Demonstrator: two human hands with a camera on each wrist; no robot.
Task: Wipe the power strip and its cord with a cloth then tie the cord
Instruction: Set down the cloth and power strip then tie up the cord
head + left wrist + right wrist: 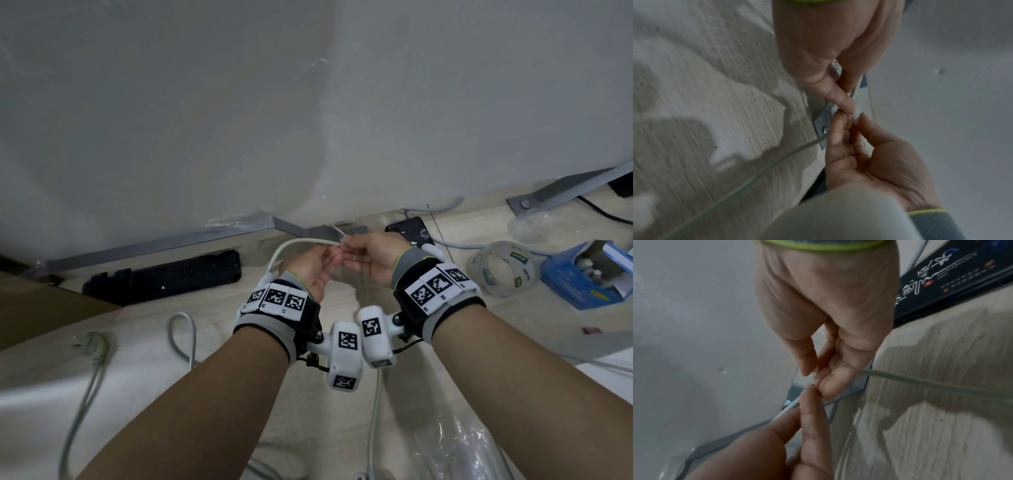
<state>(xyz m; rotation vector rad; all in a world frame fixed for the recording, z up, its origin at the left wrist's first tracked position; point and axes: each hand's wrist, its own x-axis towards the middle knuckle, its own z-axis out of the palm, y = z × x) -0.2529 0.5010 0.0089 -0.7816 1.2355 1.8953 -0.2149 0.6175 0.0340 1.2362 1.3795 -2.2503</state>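
Observation:
The black power strip (164,277) lies on the wooden floor to the left, against a grey metal bar. Its white cord (284,251) arcs up from the floor into my hands, which meet fingertip to fingertip above the floor. My left hand (334,255) pinches the cord (854,92) between thumb and forefinger. My right hand (346,246) curls its fingers round the same cord (941,384), which runs out past its palm. A thin white strip (337,231) sticks up where the fingers meet. More cord (181,335) and the plug (97,346) lie on the floor. No cloth is in view.
A black box (409,231) sits just behind my right hand. A clear tape roll (503,269) and a blue carton (589,274) lie to the right. The grey metal bar (154,245) runs under a white panel. Crinkled plastic (462,445) lies at the bottom right.

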